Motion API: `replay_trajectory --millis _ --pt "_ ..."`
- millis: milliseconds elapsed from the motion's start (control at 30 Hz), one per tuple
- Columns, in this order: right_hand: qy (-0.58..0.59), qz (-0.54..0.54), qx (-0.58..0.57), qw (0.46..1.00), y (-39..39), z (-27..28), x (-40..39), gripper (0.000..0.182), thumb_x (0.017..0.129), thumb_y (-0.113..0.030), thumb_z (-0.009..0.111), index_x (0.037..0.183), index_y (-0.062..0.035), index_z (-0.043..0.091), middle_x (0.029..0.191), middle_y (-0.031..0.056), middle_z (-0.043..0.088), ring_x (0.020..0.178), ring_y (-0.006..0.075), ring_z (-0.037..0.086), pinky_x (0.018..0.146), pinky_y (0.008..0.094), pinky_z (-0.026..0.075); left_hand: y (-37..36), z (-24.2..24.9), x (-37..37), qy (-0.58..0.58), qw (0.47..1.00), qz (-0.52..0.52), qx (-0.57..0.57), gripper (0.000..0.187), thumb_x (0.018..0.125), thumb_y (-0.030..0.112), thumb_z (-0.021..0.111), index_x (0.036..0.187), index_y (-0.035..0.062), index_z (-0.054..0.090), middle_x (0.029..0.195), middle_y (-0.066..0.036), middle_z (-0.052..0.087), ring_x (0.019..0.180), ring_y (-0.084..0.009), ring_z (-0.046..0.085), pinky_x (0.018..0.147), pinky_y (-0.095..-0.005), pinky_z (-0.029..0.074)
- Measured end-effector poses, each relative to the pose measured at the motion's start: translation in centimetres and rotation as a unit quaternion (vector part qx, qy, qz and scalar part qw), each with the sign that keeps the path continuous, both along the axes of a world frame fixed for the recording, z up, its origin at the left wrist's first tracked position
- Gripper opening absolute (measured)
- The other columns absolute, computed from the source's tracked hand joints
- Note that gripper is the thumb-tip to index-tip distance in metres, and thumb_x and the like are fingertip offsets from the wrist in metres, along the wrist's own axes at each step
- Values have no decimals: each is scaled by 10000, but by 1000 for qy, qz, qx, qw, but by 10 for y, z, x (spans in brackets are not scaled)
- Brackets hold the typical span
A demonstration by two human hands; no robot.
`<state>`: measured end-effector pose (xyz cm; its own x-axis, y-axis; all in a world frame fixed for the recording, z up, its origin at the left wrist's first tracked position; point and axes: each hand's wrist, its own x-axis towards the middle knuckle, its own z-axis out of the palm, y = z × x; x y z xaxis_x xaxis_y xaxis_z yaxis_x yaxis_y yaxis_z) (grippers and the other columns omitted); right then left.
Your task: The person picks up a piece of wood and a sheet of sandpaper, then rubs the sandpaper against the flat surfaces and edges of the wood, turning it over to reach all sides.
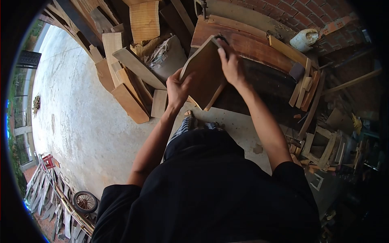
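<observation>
A flat wooden board (204, 77) is held up, tilted, between my two hands. My left hand (178, 87) is closed round the board's left edge. At the upper right corner, my right hand (231, 67) grips the board, with something dark at the fingertips that is too small to make out. Behind and to the right of the board lies a dark wooden workbench (247, 48) with long planks on it. Part of the bench is hidden by the board.
Leaning planks (133, 97) and a stuffed sack (168, 56) stand left of the bench. On its right are a white container (304, 38), a dark block (297, 71) and wood strips (302, 87). A wheel (85, 201) lies at the lower left.
</observation>
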<state>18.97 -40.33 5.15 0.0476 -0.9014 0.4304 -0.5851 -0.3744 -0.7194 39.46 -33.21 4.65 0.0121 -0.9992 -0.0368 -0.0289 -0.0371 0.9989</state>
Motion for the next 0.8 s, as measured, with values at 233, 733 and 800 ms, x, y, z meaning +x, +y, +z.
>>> replay_trajectory --millis 233,733,800 --pt "-101 -49 260 959 31 -51 -2 534 1026 -441 505 1326 -7 583 1254 270 639 1192 377 619 989 408 473 40 -46 2 246 937 189 161 326 959 202 676 1196 -16 626 1073 -80 683 943 -156 656 810 -300 542" --pt "9 -68 321 945 65 -78 13 411 1034 -280 493 1321 6 565 1313 221 599 1234 437 536 1000 458 476 51 -60 -11 483 797 58 358 509 1040 490 448 1379 117 524 1303 -93 610 1221 -263 569 1094 -471 411" --pt "29 -81 253 964 62 -107 13 422 1034 -275 493 1347 1 552 1350 228 577 1263 404 529 1056 458 434 48 -56 -7 461 807 49 366 540 1027 522 463 1386 123 522 1314 -89 604 1230 -265 563 1092 -471 413"
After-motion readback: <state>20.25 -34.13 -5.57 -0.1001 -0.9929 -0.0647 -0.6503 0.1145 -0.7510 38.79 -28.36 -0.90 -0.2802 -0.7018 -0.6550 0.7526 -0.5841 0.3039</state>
